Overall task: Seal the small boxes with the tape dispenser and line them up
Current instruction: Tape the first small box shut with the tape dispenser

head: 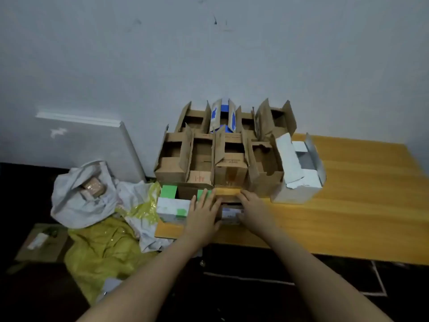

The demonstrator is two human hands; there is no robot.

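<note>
Head camera looks forward-down, close over table [348, 205].

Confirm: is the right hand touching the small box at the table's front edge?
Touching. The head view shows the right hand with fingers lying on the tan top of the small box, palm against its side.

The cardboard boxes [176, 156] are brown, one box [171, 209] white with green patches, the table [348, 205] yellow-orange.

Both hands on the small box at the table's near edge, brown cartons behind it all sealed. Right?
No: head view shows the brown cartons open, flaps up. Left hand and right hand are on the small box at the table's near edge.
</note>
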